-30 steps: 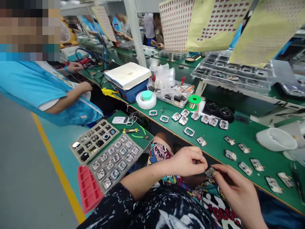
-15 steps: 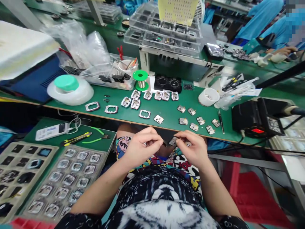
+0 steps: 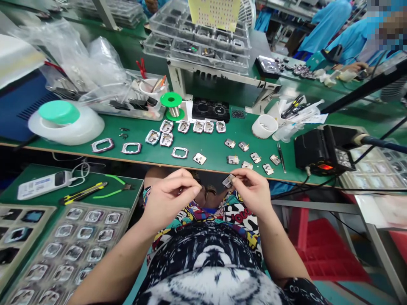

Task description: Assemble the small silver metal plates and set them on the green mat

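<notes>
My right hand (image 3: 252, 190) pinches a small silver metal plate (image 3: 228, 181), like the plates on the bench, between thumb and forefinger just off the bench's front edge. My left hand (image 3: 173, 195) is closed in a pinch to the left of it, over my lap. Whatever its fingertips hold, if anything, is too small to make out. Nearest on the green bench are a lone metal plate (image 3: 199, 158) and an empty watch frame (image 3: 179, 153). More metal plates (image 3: 233, 159) lie to the right, and several watch cases (image 3: 166, 139) stand in a group behind.
Tweezers (image 3: 281, 157), a white cup (image 3: 264, 126) and a black box with a red display (image 3: 324, 156) are at right. A solder spool (image 3: 172, 111) stands at the back. Left of me lie cutters (image 3: 117, 188), a utility knife (image 3: 84, 193) and a tray of cases (image 3: 85, 233).
My hands have drawn apart; a small dark piece seen at my left fingertips before no longer shows. The plate stays in my right hand. The whole view has shifted.
</notes>
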A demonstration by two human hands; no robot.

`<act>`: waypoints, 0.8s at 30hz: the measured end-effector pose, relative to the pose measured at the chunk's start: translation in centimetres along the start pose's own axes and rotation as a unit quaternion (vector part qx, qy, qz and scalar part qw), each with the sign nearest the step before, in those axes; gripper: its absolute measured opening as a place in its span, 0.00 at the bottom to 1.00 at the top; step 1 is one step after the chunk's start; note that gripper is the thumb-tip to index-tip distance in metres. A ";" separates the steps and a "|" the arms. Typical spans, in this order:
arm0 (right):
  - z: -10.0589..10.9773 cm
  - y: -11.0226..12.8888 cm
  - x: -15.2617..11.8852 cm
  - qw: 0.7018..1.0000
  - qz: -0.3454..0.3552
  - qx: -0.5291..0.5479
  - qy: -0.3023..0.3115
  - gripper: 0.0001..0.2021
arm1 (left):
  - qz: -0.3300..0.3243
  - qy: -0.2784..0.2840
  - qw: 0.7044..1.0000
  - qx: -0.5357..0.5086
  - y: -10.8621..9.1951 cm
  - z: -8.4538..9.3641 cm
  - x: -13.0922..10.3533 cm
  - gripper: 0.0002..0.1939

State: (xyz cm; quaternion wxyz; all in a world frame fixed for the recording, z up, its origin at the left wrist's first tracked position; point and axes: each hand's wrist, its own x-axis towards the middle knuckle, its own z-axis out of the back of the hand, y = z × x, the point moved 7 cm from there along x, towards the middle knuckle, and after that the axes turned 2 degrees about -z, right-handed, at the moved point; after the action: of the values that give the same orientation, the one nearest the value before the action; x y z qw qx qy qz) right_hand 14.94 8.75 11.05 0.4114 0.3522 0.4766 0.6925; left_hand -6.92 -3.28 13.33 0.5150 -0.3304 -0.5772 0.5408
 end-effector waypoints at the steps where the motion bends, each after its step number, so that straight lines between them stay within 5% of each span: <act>1: 0.1 -0.4 0.0 1.000 -0.019 0.023 -0.003 0.05 | 0.002 -0.012 1.000 -0.009 0.3 0.2 -0.1 0.06; 7: 0.1 -1.3 -0.3 0.994 -0.068 0.086 -0.006 0.07 | 0.017 -0.099 0.995 -0.027 1.7 0.4 -0.3 0.05; 16: -0.9 -0.2 -0.8 0.998 -0.030 0.056 0.006 0.05 | 0.027 -0.015 0.999 0.012 2.4 -3.9 0.1 0.08; 24: -0.8 1.7 -1.0 0.997 0.050 -0.057 0.006 0.06 | -0.051 0.019 0.992 0.116 1.6 -4.9 -0.1 0.19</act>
State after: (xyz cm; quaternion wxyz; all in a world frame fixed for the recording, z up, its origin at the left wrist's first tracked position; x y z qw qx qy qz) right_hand 14.21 7.21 12.29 0.3926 0.3473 0.4208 0.7404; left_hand -2.49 -1.70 11.21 0.5880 -0.2487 -0.5166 0.5706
